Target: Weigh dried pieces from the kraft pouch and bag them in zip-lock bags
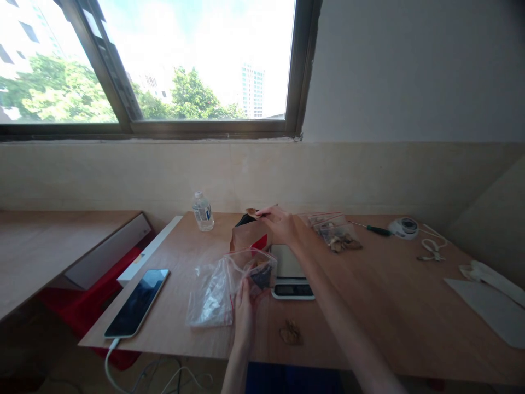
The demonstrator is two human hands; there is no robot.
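Observation:
My right hand (pixel 279 223) pinches a thin brown dried slice (pixel 251 212) above the open top of a brown bag with a red patch (pixel 243 238). Lower down, my left hand (pixel 244 301) grips a clear zip bag (pixel 238 268) with dark and brownish pieces inside. Part of that zip bag overlaps the front of the brown bag. Just right of it sits a white kitchen scale (pixel 283 290), partly covered by my right forearm. A small heap of brown dried pieces (pixel 290 332) lies near the front edge. Flat clear plastic bags (pixel 210 298) are left of my left hand.
Around the wooden table (pixel 394 317) are a water bottle (pixel 203 212), a charging phone (pixel 137 303), filled zip bags (pixel 338 235), a green-handled screwdriver (pixel 378 231), a white round camera-like device (pixel 404 227) with its cable, and a white sheet (pixel 484 309). A red stool (pixel 88 295) stands left.

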